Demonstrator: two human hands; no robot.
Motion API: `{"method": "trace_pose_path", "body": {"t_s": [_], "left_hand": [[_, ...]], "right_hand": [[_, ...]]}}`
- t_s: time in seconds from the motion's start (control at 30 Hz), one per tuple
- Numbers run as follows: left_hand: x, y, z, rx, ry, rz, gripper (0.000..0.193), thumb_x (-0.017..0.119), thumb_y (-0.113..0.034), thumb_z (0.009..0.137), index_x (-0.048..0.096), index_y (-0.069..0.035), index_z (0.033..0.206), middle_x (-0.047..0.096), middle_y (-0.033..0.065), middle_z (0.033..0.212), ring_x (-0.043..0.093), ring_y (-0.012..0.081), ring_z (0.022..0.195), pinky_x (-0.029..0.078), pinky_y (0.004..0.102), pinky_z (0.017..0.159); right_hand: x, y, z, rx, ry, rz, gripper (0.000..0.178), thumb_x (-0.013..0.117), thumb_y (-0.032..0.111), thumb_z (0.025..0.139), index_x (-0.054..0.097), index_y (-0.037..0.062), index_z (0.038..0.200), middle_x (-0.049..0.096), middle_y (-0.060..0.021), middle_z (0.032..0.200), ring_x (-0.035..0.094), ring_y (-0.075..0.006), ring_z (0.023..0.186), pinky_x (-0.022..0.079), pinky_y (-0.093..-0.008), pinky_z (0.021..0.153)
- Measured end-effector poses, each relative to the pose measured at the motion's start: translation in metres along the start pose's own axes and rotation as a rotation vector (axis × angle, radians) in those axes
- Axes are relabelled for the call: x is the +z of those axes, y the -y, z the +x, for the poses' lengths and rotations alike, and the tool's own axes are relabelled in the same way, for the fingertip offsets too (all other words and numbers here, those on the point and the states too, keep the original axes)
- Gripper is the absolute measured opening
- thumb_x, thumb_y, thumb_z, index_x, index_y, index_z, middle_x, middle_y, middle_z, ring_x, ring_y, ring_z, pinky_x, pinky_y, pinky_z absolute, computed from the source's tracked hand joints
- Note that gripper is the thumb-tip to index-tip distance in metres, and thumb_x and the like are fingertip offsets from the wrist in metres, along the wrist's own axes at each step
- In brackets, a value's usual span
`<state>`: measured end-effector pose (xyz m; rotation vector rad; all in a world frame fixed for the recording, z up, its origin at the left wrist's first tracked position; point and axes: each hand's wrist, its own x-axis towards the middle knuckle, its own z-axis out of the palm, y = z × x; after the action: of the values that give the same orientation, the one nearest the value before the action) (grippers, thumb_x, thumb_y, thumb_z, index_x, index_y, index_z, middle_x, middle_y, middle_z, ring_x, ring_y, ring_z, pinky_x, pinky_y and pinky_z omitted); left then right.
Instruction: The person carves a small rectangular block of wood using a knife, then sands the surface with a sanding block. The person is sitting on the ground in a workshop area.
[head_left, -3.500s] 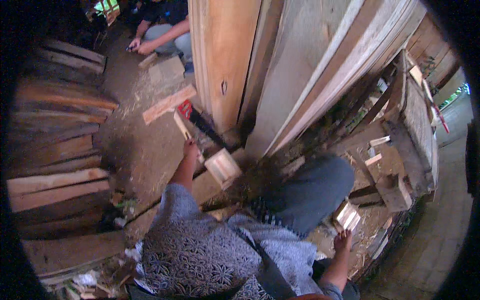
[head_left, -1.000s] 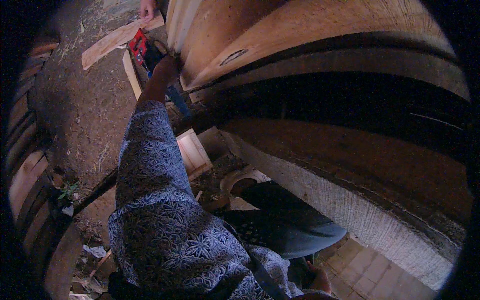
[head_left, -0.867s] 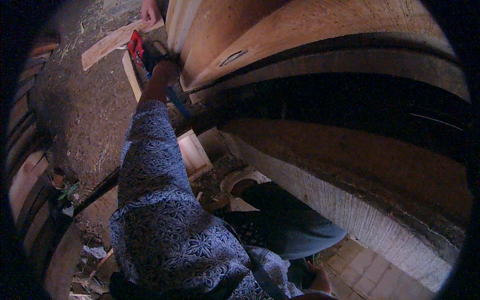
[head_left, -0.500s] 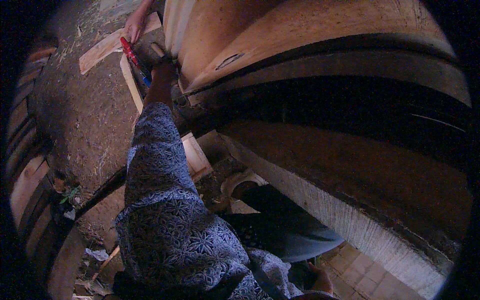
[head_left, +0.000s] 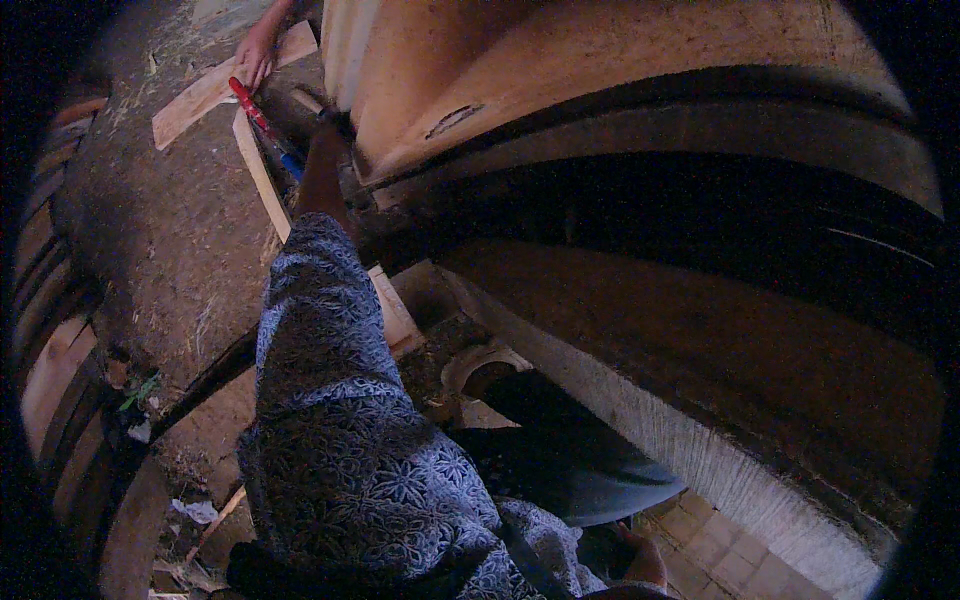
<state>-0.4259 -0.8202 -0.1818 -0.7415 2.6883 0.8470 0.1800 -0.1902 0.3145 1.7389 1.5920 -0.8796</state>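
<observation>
My left arm, in a blue-and-white patterned sleeve, reaches far forward. My left hand (head_left: 329, 122) is in dark shade beside the large wooden panel (head_left: 520, 80), its fingers hidden. A short round wooden piece (head_left: 307, 99) shows just beyond it; whether I grip it cannot be made out. Left of my forearm slants a long, narrow red-and-blue tool (head_left: 262, 122), its blue end close to my wrist. Another person's hand (head_left: 257, 58) rests on a pale wooden board (head_left: 190, 105) at the tool's red end. My right hand (head_left: 640, 558) is low at the right, partly visible, fingers hidden.
A narrow light strip of wood (head_left: 262, 180) lies left of my forearm on the dirt ground (head_left: 170, 230). A thick beam (head_left: 690, 420) runs across the right. Stacked wood (head_left: 60, 370) lines the left edge. A curved pale piece (head_left: 485, 362) stands near my leg.
The red-and-blue tool and the other person's hand have shifted slightly left. My left arm reaches a little differently, its hand still beside the panel. My right hand stays low at the right.
</observation>
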Motion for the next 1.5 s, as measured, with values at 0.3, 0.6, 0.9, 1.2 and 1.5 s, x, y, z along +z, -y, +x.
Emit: {"method": "trace_pose_path", "body": {"t_s": [0.3, 0.6, 0.9, 1.2, 1.5], "left_hand": [[0.037, 0.015, 0.023, -0.050, -0.077, -0.203, 0.050, 0.047, -0.047, 0.093, 0.059, -0.015, 0.131, 0.064, 0.0172, 0.126, 0.059, 0.0385, 0.117, 0.049, 0.0479, 0.095], [0.047, 0.017, 0.022, -0.313, -0.106, -0.316, 0.056, 0.053, -0.054, 0.087, 0.067, -0.010, 0.119, 0.065, 0.0210, 0.120, 0.061, 0.0390, 0.115, 0.048, 0.0480, 0.097], [0.022, 0.004, -0.006, -0.317, -0.057, -0.165, 0.060, 0.060, -0.054, 0.086, 0.069, 0.001, 0.109, 0.067, 0.0246, 0.113, 0.065, 0.0391, 0.109, 0.052, 0.0492, 0.091], [0.013, -0.004, -0.002, -0.450, -0.172, -0.300, 0.064, 0.065, -0.054, 0.081, 0.067, 0.003, 0.111, 0.065, 0.0241, 0.118, 0.065, 0.0371, 0.109, 0.052, 0.0463, 0.091], [0.050, 0.025, 0.010, 0.225, -0.646, -0.459, 0.036, 0.054, -0.022, 0.091, 0.061, -0.001, 0.119, 0.066, 0.0186, 0.115, 0.063, 0.0336, 0.106, 0.050, 0.0403, 0.091]], "right_hand": [[-0.004, 0.006, -0.004, 0.010, -0.013, 0.007, 0.043, 0.053, 0.045, 0.097, 0.063, 0.0082, 0.119, 0.067, -0.0082, 0.102, 0.063, -0.0200, 0.093, 0.048, -0.0348, 0.085], [-0.003, 0.012, -0.001, 0.010, -0.004, -0.001, 0.044, 0.052, 0.044, 0.098, 0.063, 0.0073, 0.119, 0.067, -0.0087, 0.102, 0.064, -0.0202, 0.094, 0.048, -0.0349, 0.086], [-0.010, 0.035, 0.003, 0.019, 0.007, -0.022, 0.044, 0.051, 0.044, 0.099, 0.062, 0.0064, 0.119, 0.068, -0.0091, 0.102, 0.064, -0.0203, 0.094, 0.048, -0.0350, 0.086], [-0.020, 0.036, -0.012, -0.003, 0.012, -0.059, 0.045, 0.050, 0.044, 0.100, 0.062, 0.0056, 0.120, 0.068, -0.0096, 0.102, 0.065, -0.0204, 0.095, 0.049, -0.0351, 0.087], [-0.045, 0.013, -0.014, -0.096, 0.051, -0.118, 0.045, 0.049, 0.043, 0.100, 0.062, 0.0047, 0.120, 0.068, -0.0101, 0.102, 0.065, -0.0205, 0.095, 0.049, -0.0353, 0.087]]}}
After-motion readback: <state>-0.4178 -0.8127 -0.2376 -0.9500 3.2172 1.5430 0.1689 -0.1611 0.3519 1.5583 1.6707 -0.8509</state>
